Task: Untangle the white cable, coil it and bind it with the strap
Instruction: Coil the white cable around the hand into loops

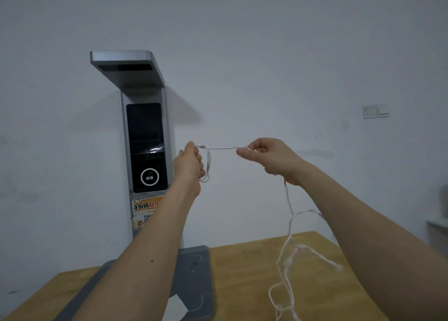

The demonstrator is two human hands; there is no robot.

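Both my hands are raised in front of the wall. My left hand (190, 160) grips a small coil of the white cable (207, 161), whose loops hang beside the fingers. A short taut stretch of cable runs level to my right hand (266, 154), which pinches it between thumb and fingers. From under that hand the cable drops in loose tangled loops (288, 248) to the wooden table (242, 284). I see no strap.
A grey scanner stand (145, 138) with a dark screen rises at the left, its flat base (194, 272) lying on the table with a white paper slip on it. A wall switch (374, 111) sits at the right. A grey object shows at the right edge.
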